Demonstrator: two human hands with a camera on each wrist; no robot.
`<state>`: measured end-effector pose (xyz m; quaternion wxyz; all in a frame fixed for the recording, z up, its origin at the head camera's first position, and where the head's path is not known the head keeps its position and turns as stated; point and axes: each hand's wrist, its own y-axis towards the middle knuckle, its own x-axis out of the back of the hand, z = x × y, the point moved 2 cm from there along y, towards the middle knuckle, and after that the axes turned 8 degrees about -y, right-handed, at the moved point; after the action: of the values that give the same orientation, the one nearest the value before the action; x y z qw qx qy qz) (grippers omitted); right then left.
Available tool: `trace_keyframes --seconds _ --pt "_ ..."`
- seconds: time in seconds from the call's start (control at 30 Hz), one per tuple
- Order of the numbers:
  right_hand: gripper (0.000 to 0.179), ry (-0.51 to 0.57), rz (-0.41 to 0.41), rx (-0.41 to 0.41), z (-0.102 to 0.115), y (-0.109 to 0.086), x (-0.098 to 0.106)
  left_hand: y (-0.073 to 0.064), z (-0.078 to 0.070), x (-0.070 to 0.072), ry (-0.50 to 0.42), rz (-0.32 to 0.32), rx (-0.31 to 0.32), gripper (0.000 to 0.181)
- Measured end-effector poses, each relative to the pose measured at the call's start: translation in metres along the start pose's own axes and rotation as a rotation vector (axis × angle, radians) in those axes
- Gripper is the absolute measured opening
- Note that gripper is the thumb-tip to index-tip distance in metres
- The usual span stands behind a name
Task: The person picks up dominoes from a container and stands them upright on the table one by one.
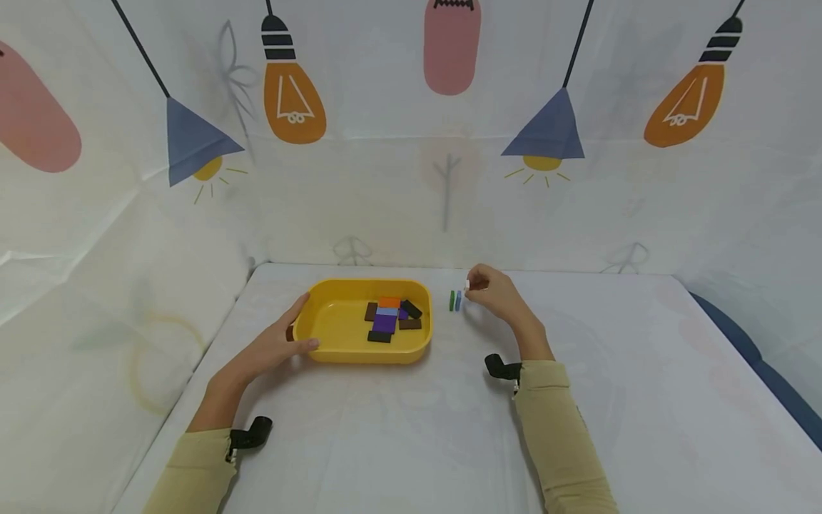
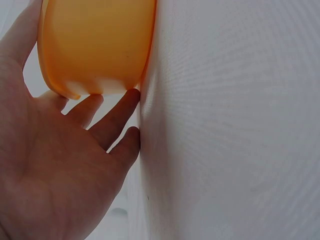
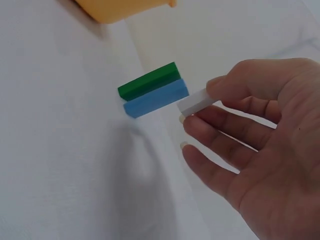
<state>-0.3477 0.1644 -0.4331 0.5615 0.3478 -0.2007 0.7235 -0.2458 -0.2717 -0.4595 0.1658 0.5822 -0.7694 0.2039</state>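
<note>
My right hand (image 1: 497,291) pinches a small white block (image 3: 196,102) between thumb and fingers at the table's far side. Just left of it, a green block (image 3: 150,81) and a light blue block (image 3: 156,98) lie side by side on the table. A yellow plastic tray (image 1: 321,355) sits further left, holding several flat blocks: orange, purple, light blue, black and brown. My left hand (image 1: 277,346) grips the tray's left end, the thumb at its front rim. In the left wrist view, fingertips touch the tray's end wall (image 2: 100,50).
A white cloth (image 1: 411,435) covers the table. Behind it hangs a pale sheet (image 1: 385,200) printed with lamps and bulbs. Black wrist cameras (image 1: 253,432) stick out from both sleeves. Something dark blue (image 1: 758,357) shows beyond the right table edge.
</note>
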Motion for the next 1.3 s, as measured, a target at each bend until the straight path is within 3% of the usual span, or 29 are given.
trace_keyframes --seconds 0.5,1.3 --pt "0.023 -0.053 0.072 -0.084 -0.013 0.001 -0.010 -0.001 -0.002 0.000 0.015 0.000 0.010 0.099" --pt "0.025 -0.055 0.110 -0.102 -0.015 0.001 -0.014 -0.002 -0.003 0.001 0.004 0.002 -0.006 0.101"
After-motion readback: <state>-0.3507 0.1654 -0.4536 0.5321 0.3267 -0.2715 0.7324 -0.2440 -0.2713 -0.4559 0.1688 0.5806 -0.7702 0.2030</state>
